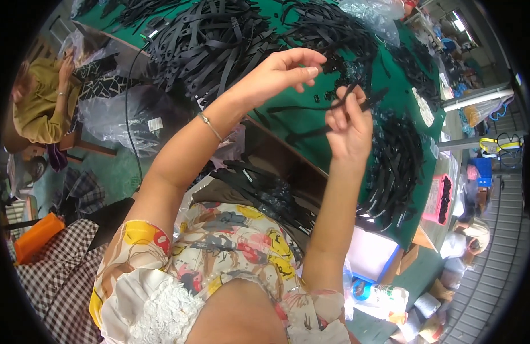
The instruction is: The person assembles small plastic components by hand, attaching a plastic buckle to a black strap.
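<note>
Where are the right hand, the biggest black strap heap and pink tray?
Right hand point(352, 127), head view: its middle.
Biggest black strap heap point(210, 49), head view: middle.
Pink tray point(431, 217), head view: lower part.

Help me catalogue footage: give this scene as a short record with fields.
Left hand: raised, thumb and index tips apart, nothing visibly held
Right hand: pinching a black strap
Surface: green table
On it: heaps of black straps
Right side: pink tray with dark contents
Background: seated person, left
</note>
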Action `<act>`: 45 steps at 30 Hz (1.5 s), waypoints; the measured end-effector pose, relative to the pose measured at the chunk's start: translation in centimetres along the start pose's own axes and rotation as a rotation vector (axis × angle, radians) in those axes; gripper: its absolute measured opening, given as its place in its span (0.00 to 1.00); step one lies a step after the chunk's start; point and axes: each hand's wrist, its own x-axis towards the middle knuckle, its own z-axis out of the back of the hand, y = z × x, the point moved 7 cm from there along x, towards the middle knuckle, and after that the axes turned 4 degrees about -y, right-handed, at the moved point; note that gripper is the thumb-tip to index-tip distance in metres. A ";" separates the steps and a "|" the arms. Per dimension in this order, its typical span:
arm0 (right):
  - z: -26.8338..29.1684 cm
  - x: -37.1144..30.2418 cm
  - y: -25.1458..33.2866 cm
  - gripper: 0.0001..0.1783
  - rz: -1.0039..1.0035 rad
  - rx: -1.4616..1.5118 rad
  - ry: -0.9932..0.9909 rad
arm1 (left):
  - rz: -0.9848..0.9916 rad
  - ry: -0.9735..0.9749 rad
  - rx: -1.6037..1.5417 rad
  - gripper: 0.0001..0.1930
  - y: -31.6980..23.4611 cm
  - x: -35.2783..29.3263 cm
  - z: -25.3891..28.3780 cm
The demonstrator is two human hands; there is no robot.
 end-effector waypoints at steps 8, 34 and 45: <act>-1.0 -5.8 -0.7 0.16 -0.348 -0.102 0.109 | 0.096 0.280 -0.094 0.07 -3.3 -3.4 -4.8; -1.4 -14.9 -0.1 0.11 0.309 -1.257 0.021 | 0.419 0.254 0.088 0.14 2.0 -13.3 -7.8; 1.0 -16.5 -1.5 0.14 0.186 -0.674 -0.124 | 0.663 0.107 -1.012 0.11 3.6 -16.5 -10.7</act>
